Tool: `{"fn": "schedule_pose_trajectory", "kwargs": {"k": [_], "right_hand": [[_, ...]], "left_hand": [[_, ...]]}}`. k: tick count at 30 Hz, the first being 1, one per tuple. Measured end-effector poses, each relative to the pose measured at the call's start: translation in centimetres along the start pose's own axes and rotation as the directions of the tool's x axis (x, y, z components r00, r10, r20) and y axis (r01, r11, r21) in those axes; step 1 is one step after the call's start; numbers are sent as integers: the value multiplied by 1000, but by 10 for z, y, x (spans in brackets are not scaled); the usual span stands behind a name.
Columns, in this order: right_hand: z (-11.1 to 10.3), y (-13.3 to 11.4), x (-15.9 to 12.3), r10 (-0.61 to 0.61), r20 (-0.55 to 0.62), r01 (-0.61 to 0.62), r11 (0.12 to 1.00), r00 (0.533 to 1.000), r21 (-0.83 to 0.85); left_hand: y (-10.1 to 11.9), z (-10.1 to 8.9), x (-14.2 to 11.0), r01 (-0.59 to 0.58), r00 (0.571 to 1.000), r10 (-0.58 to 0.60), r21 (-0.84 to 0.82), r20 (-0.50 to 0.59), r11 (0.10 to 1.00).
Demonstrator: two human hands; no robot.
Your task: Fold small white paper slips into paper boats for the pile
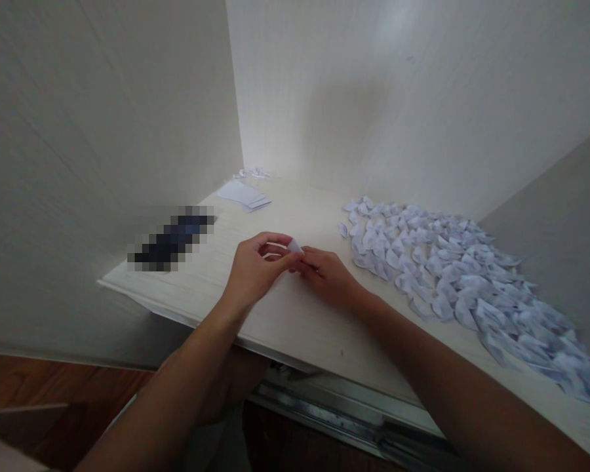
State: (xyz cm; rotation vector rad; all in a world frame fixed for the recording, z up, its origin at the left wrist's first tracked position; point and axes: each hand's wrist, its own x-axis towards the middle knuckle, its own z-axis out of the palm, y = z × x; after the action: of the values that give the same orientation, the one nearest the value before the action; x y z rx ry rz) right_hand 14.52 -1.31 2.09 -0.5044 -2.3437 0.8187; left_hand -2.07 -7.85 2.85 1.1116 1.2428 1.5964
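Note:
A small folded piece of white paper (294, 246) is pinched between my two hands, just above the middle of the white desk. My left hand (261, 262) grips it from the left with thumb and fingers. From the right, the fingers of my right hand (327, 272) close on its lower end, and they hide part of it. To the right spreads a large pile of folded white paper pieces (423, 249). A small stack of flat white paper sheets (243, 195) lies at the back left.
Small white paper scraps (255, 173) sit in the back corner. A dark, pixelated object (170, 242) rests at the desk's left side. Panels (373, 98) enclose the desk on the left, back and right. Below its front edge runs a metal rail (319, 410).

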Motion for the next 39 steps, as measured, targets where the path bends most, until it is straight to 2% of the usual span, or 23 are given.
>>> {"fn": "schedule_pose_trajectory", "kwargs": {"k": [5, 9, 13, 17, 21, 24, 29, 34, 39], "right_hand": [[-4, 2, 0, 129, -9, -129, 991, 992, 20], [-5, -1, -1, 226, -3, -224, 966, 974, 126], [-4, -4, 0, 259, 5, -255, 946, 966, 200], [-2, -6, 0, 291, -44, -276, 938, 956, 212], [-3, -8, 1, 329, -81, -308, 930, 941, 198], [-5, -7, 2, 355, -47, -336, 914, 934, 228], [-7, -1, 2, 358, 15, -346, 890, 933, 297], [-8, -5, 2, 406, 27, -392, 862, 914, 321], [-7, -11, 0, 445, 73, -446, 847, 892, 289]], "left_hand": [[4, 0, 0, -7, 1000, 6, 23, 30, 1000], [2, -2, 1, -37, 999, 37, 78, -8, 996], [0, -2, -1, -70, 998, 69, 131, 10, 989], [1, 2, -5, -95, 995, 87, 166, 57, 981], [3, 1, -5, -42, 994, 26, 145, 109, 989], [4, -3, -5, 0, 991, -17, 126, 135, 992], [6, -6, -3, -99, 994, 81, 266, 76, 959], [6, -7, -5, -97, 994, 107, 453, 3, 886], [4, -12, -10, -80, 997, 47, 632, 68, 771]]}}
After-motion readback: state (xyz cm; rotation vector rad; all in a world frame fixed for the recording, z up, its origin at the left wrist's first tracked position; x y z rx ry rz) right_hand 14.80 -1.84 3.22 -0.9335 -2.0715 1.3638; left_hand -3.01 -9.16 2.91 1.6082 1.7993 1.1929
